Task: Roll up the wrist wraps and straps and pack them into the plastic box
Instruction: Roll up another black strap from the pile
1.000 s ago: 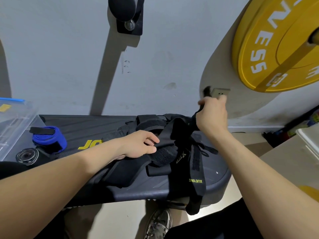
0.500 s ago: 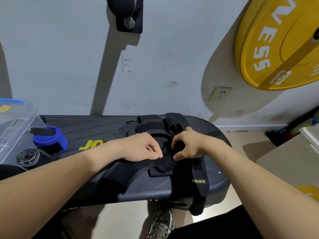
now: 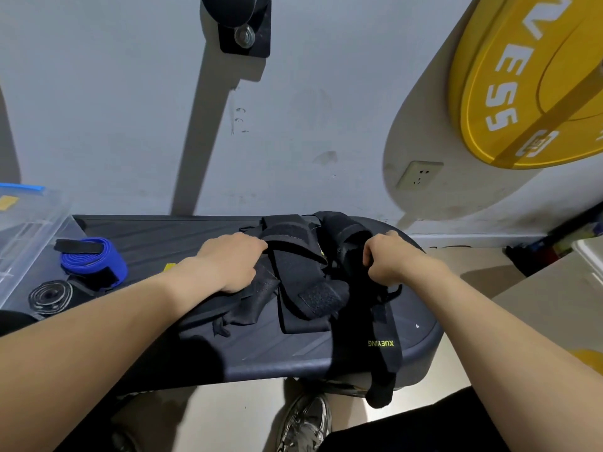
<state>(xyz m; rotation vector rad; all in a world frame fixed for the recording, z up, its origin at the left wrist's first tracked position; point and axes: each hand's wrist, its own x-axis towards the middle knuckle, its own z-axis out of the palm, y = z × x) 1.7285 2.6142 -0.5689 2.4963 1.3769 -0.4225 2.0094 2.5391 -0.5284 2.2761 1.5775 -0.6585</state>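
Both hands had drawn apart over the black straps [image 3: 303, 278] heaped in the middle of the bench [image 3: 163, 230], the right hand [image 3: 388, 259] clenched on one length, the left hand [image 3: 231, 262] pressing down, its grip unclear; this looked like untangling, so next one strap needed pulling free to roll.

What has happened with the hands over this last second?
The right hand came down from up high and now grips the XUEYING strap on the bench. The left hand kept hold of the black pile. Blue roll, black roll and plastic box unmoved.
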